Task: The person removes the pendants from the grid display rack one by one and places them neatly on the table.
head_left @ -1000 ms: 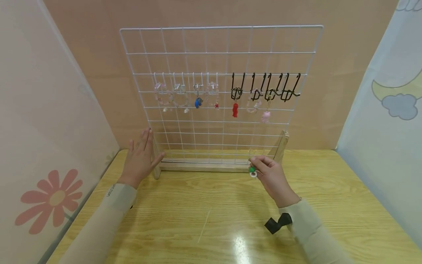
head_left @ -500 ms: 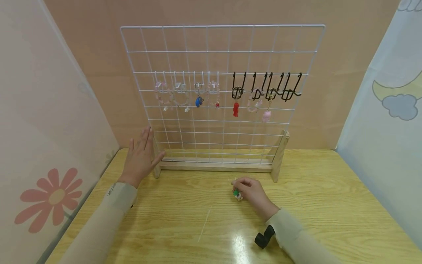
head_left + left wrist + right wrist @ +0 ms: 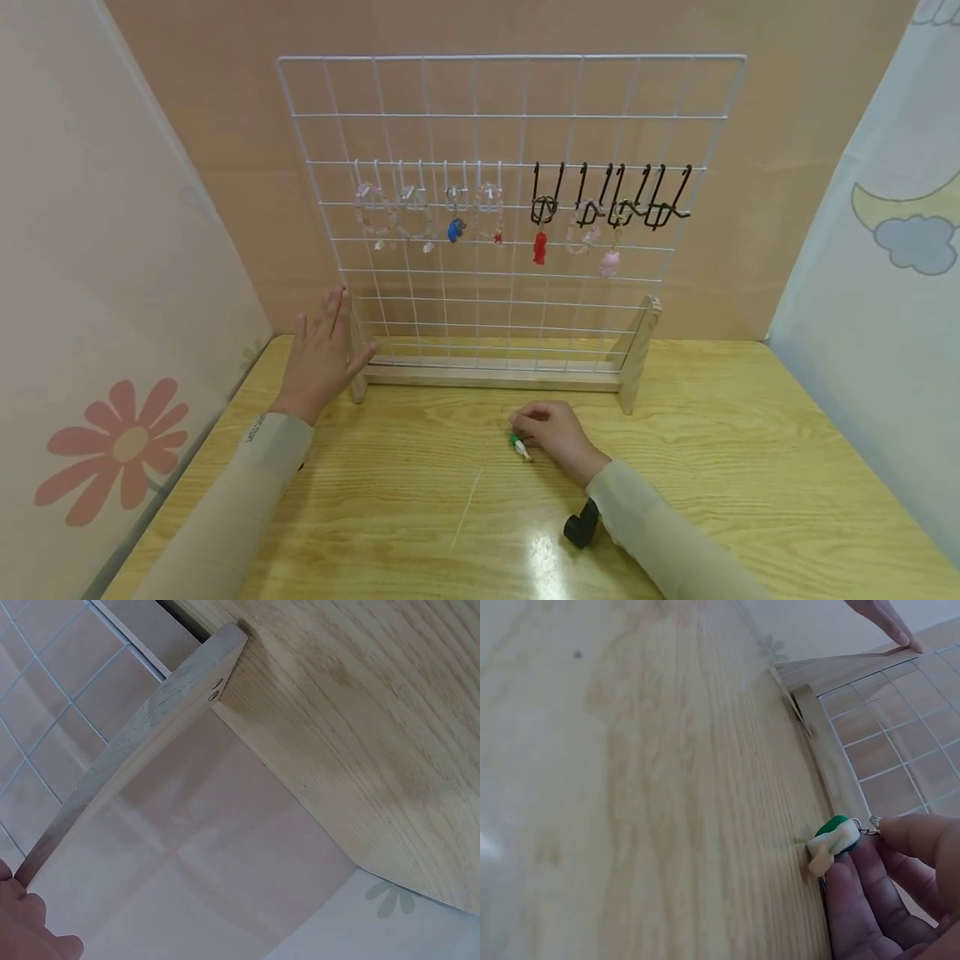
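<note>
On the wood-grain table [image 3: 712,433] stands a white wire grid [image 3: 512,57], a pale wooden base bar [image 3: 491,380] along its foot. On one row, white wire hooks [image 3: 422,177] hang left of black metal hooks [image 3: 660,217]. The left hand [image 3: 317,364] touches the left wooden upright [image 3: 135,754]; before the base bar, the right hand [image 3: 553,434] holds a small green-and-white charm [image 3: 835,840].

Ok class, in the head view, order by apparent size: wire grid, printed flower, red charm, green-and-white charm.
1. Wire grid
2. Printed flower
3. Red charm and green-and-white charm: too alike to rank
</note>
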Tool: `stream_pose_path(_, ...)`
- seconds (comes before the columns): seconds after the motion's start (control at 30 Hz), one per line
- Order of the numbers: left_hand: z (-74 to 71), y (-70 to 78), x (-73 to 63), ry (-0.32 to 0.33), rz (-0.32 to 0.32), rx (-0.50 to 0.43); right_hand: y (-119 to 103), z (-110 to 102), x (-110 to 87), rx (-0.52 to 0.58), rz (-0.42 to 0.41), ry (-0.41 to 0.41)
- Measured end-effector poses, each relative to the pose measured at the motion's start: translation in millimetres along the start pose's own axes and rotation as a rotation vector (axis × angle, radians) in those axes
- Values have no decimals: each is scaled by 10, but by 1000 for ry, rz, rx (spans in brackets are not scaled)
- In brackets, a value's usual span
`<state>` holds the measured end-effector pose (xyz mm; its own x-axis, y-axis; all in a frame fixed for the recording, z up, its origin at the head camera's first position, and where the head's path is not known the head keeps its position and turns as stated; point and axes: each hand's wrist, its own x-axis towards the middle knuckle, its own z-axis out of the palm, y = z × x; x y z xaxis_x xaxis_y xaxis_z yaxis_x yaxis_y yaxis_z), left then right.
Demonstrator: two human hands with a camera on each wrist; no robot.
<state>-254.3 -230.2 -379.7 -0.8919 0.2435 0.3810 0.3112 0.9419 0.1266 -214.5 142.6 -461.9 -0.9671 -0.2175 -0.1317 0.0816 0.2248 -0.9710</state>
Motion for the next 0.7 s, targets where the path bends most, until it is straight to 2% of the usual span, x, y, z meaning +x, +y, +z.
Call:
stream_pose_path(0.4, 9, -12, 17, -18, -10, -8, 16, 5, 189, -107, 24, 23)
stream_pose_path(0.7, 8, -6, 22, -18, -9, -2, -29, -7, 161, -88, 22, 44)
